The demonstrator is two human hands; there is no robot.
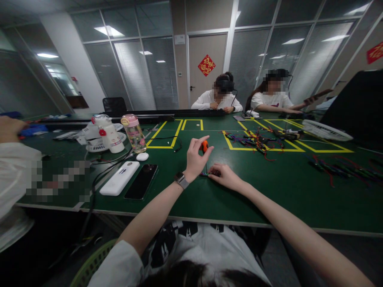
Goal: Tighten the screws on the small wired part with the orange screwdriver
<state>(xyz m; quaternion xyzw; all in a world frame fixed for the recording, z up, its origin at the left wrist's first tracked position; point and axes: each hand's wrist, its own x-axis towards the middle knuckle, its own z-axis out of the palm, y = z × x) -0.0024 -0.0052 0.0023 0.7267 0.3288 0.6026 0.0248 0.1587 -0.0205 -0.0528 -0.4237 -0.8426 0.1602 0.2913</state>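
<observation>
My left hand (pixel 196 157), with a watch on its wrist, is curled around a screwdriver (pixel 205 146) with an orange and black handle. The screwdriver stands upright, its thin shaft pointing down to a small dark part (pixel 204 174) with coloured bits on the green table (pixel 182 203). Beside the shaft, my right hand (pixel 226 176) rests low on the tabletop, its fingers pinched on that small part. The fingers cover most of the part, so its kind cannot be made out.
To the left lie a black phone (pixel 141 181), a white power bank (pixel 119 178), a white earbud case (pixel 142 156) and a pink-lidded bottle (pixel 134 133). Bundles of coloured wires (pixel 257 140) lie to the right. Two people sit opposite; another person's sleeve (pixel 18 167) is at far left.
</observation>
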